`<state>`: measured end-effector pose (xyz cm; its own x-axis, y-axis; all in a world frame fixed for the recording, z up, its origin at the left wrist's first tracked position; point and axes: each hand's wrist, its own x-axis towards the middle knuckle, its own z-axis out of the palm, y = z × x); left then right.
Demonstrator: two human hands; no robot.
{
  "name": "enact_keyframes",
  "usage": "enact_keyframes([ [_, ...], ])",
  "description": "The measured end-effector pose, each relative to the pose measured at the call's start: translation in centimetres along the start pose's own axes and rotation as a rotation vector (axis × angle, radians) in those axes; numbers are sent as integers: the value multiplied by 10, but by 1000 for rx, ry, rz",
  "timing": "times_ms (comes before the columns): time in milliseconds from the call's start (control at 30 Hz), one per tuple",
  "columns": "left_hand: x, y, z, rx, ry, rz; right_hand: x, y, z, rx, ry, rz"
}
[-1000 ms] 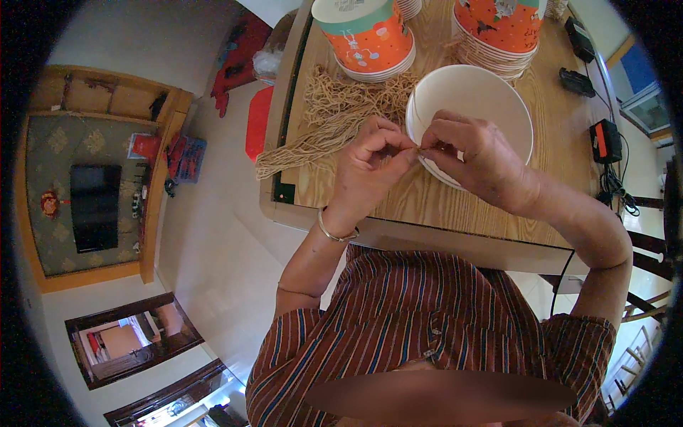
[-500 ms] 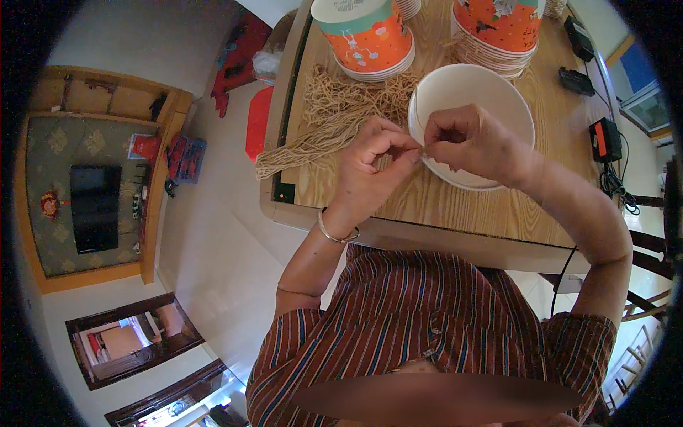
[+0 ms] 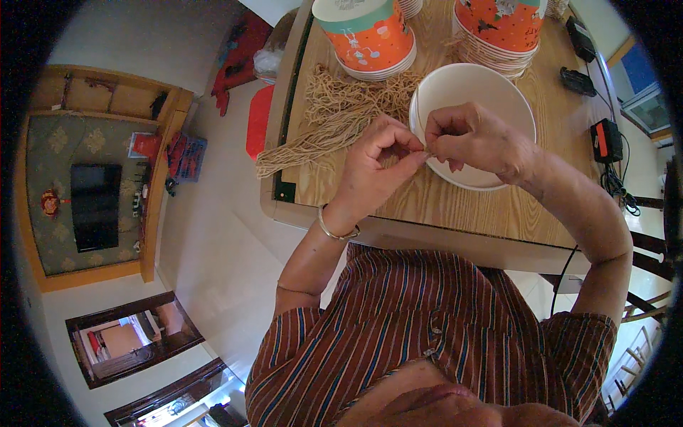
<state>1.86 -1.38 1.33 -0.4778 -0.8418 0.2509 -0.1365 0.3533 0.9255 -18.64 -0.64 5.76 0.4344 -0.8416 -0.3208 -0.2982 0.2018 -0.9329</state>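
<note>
Over the near left rim of a large white paper bucket (image 3: 491,107), both hands meet with their fingertips almost touching. My left hand (image 3: 380,160) is closed in a pinch, thumb against forefinger. Opposite it, my right hand (image 3: 473,142) pinches too, its wrist bent above the bucket's opening. Between the fingertips is a tiny bit of what looks like thin tan cord; most of it is hidden by the fingers. Left of the bucket lies a loose bundle of tan cords (image 3: 313,146), crinkled at the far end and straighter toward the table's left edge.
Behind stand an orange and green patterned paper bucket (image 3: 366,50) and a stack of orange buckets (image 3: 498,35). Black adapters, one with an orange face (image 3: 605,141), and cables lie along the right edge of the wooden table (image 3: 469,213). A red stool (image 3: 260,121) is at the left.
Both hands have shifted very slightly to the right, and my right fingers have turned a little at the pinch. The bucket and the cord bundle stay about where they were.
</note>
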Motion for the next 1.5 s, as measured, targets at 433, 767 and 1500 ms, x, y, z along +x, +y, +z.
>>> enact_keyframes([
  [433,-1,-7,-1,-374,-79,-223,2,11,-5,29,-16,-82],
  [767,-6,-18,2,-636,-29,-382,-2,13,3,56,23,-299],
  [1500,2,-11,-4,-300,-109,-134,-3,17,3,-173,89,-335],
])
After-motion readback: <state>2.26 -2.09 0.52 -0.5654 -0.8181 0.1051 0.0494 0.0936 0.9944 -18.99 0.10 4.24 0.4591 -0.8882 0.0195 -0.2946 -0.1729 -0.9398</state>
